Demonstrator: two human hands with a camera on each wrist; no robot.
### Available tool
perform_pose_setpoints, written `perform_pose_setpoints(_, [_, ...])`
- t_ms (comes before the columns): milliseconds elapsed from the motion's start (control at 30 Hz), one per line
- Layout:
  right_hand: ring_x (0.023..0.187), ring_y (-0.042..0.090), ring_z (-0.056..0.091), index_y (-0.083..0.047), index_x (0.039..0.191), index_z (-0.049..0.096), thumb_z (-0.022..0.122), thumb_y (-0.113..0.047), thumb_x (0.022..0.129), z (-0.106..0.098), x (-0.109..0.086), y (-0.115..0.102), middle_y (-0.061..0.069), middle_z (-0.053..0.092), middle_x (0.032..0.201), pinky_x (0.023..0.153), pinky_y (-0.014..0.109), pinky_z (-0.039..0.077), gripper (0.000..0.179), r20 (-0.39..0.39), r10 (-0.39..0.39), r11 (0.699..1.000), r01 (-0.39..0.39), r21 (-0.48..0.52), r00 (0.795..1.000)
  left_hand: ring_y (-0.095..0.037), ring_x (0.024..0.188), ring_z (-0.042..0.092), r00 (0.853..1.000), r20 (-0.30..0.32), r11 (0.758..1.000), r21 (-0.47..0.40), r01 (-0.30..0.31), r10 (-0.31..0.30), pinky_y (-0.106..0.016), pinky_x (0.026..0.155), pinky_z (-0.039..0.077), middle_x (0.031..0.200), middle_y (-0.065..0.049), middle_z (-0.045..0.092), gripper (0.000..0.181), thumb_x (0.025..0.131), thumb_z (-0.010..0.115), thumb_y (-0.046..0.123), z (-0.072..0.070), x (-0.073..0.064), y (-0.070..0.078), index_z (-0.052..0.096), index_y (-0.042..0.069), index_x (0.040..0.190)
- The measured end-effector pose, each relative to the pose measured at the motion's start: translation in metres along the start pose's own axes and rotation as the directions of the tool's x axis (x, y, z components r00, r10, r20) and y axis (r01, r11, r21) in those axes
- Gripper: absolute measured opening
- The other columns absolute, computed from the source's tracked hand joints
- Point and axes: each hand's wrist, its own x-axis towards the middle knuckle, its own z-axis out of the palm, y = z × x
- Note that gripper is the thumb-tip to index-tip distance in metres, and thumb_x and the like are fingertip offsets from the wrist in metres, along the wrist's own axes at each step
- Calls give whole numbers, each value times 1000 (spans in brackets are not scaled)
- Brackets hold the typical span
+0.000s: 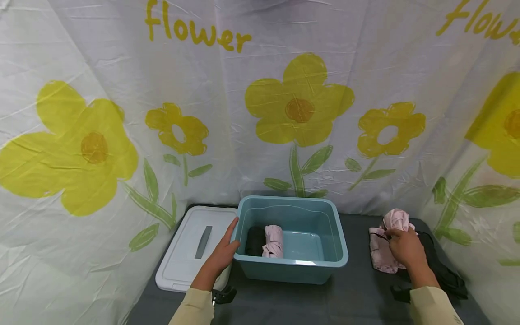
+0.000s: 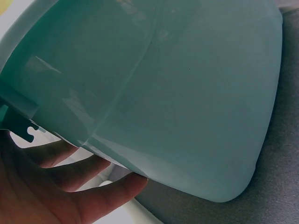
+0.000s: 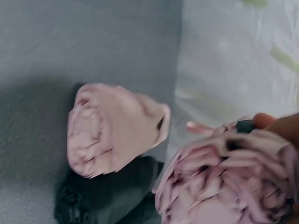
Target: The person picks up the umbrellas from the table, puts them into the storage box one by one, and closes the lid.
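Observation:
My left hand (image 1: 219,258) rests against the left side of a blue-green plastic bin (image 1: 284,271). In the left wrist view its extended fingers (image 2: 110,198) touch the bin's outer wall (image 2: 196,102). Inside the bin, a black cloth roll (image 1: 255,240) and a pink cloth roll (image 1: 274,239) lie side by side at the left. To the right of the bin, my right hand (image 1: 408,248) grips a rolled pink cloth (image 3: 219,196), lifted off the table. Another pink cloth roll (image 3: 117,130) lies beside dark rolled cloth (image 3: 112,191) under that hand.
A white lid (image 1: 178,257) with a grey handle (image 1: 203,242) lies left of the bin. More dark cloth (image 1: 440,271) lies near the right edge of the dark table (image 1: 292,302). A flower-printed curtain (image 1: 227,90) hangs close behind the bin.

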Motion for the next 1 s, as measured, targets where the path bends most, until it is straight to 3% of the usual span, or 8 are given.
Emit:
perform_pose_setpoints(167, [96,47,51,-1,121,64,46,-17,92,-7,0,-15,38,49,124,64,44,38,38,-72,5,996,1,84,997,-40,139,30,1000,-5,1000,-1,3,-3,-65,100,33,162,-9,16,74,91,38,12,0,0,-2,10,30,157])
perform_pose_setpoints(433, [110,53,45,-4,128,59,44,-19,95,-17,-2,-39,39,36,141,76,59,41,40,-102,-24,985,41,169,994,-41,140,30,1000,-3,1000,-9,6,-6,-65,99,34,162,-9,16,73,91,37,12,0,0,-3,10,31,157])
perform_pose_setpoints(633, [107,48,46,-5,130,57,45,-18,96,-27,-3,-56,34,38,142,71,53,42,39,-107,-49,979,69,194,993,-40,141,28,1000,-4,1000,-11,8,-8,-66,101,32,163,-8,15,73,91,38,11,0,1,-4,11,32,156])
perform_pose_setpoints(833, [98,42,49,-5,130,58,46,-16,95,-35,-5,-71,31,41,138,64,39,38,39,-137,-83,975,108,193,987,-41,141,27,1000,-3,1000,-16,7,-7,-67,101,31,163,-8,14,74,91,38,12,0,1,-2,11,33,156])
perform_pose_setpoints(1000, [96,39,48,-5,128,60,46,-16,95,-39,-7,-81,29,43,136,64,37,38,37,-157,-103,971,134,200,982,-42,140,28,1000,-1,1000,-13,4,-4,-68,100,32,163,-9,15,74,91,39,13,1,1,-1,10,33,156])
